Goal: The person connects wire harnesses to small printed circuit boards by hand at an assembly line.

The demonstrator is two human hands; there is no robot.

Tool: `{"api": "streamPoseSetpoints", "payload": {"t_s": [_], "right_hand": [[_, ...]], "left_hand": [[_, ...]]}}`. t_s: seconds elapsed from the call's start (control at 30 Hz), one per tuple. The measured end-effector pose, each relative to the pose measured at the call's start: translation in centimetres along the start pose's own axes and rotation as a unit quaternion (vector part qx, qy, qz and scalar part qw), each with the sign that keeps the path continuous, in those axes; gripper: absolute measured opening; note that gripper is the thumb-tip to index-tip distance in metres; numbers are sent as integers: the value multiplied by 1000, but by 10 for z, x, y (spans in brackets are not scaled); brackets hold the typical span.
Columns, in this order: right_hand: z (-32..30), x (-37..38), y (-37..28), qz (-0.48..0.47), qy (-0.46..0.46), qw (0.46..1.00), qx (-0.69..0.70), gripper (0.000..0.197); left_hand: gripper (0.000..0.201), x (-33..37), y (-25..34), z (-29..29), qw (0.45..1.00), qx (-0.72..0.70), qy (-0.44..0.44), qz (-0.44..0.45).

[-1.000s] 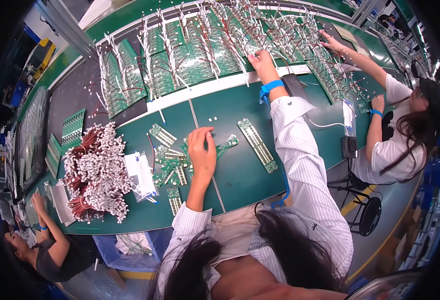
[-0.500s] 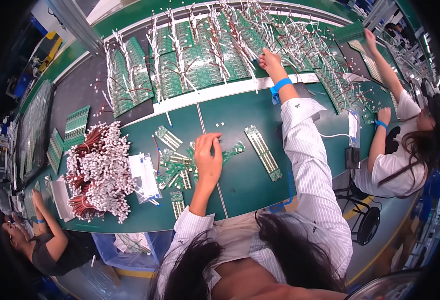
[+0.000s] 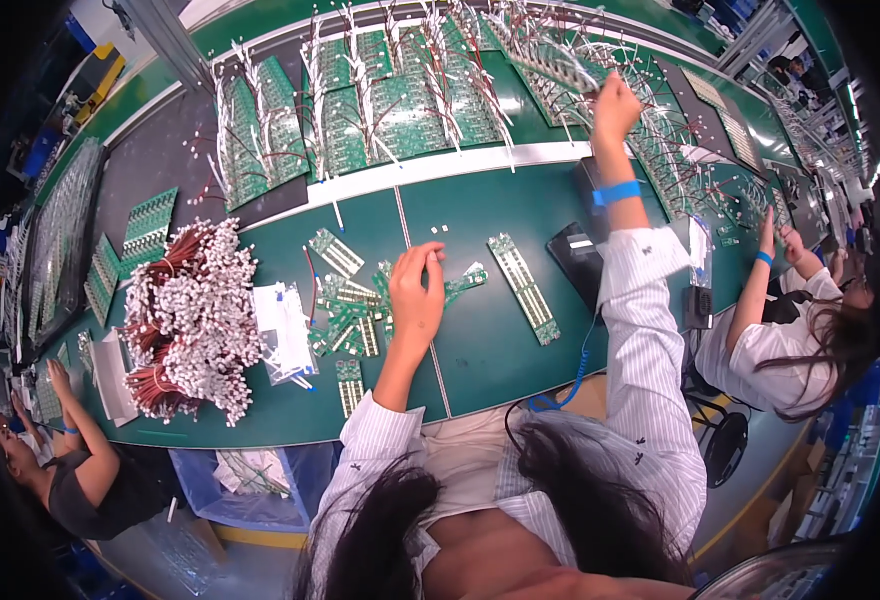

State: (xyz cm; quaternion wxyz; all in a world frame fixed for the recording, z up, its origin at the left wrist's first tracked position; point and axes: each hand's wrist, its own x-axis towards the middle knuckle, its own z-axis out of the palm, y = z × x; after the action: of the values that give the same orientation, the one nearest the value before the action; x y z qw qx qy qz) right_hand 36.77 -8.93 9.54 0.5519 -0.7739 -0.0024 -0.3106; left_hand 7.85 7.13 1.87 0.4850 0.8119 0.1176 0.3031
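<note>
My right hand (image 3: 615,108) is stretched to the far right of the bench, its fingers closed on the near edge of a wired circuit board panel (image 3: 550,66). That panel is raised and tilted, with white wires trailing from it, and its far part blurs into the wires behind. My left hand (image 3: 418,292) hovers beside a loose heap of small green circuit boards (image 3: 348,300), fingers loosely bent and somewhat apart, nothing visible in them. A pair of long narrow boards (image 3: 523,290) lies to its right. Two tiny white pieces (image 3: 440,229) lie just beyond its fingertips.
Wired green panels (image 3: 400,115) line the far side behind a white rail (image 3: 410,170). Bundled red-brown wires with white connectors (image 3: 195,320) stand left, near a plastic bag (image 3: 282,335). A black box (image 3: 575,255) sits at right. Co-workers (image 3: 800,330) work at both sides.
My right hand has moved right and farther away, lifting a wired panel from the row and baring green surface there. My left hand stays nearly in place. The right co-worker's raised arm has come down.
</note>
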Motion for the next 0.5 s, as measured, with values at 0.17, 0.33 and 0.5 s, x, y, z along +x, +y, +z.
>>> {"api": "streamPoseSetpoints", "payload": {"t_s": [0.17, 0.33, 0.5], "right_hand": [[-43, -14, -5, 135, -145, 963, 185, 30], [-62, -25, 0, 286, -215, 899, 250, 22], [-83, -53, -18, 90, -137, 977, 137, 27]], "left_hand": [[12, -1, -3, -1, 1000, -16, 8, -8], [12, -1, -1, -1, 999, -39, 5, -5], [14, 0, -3, -3, 997, -75, 27, -2]]}}
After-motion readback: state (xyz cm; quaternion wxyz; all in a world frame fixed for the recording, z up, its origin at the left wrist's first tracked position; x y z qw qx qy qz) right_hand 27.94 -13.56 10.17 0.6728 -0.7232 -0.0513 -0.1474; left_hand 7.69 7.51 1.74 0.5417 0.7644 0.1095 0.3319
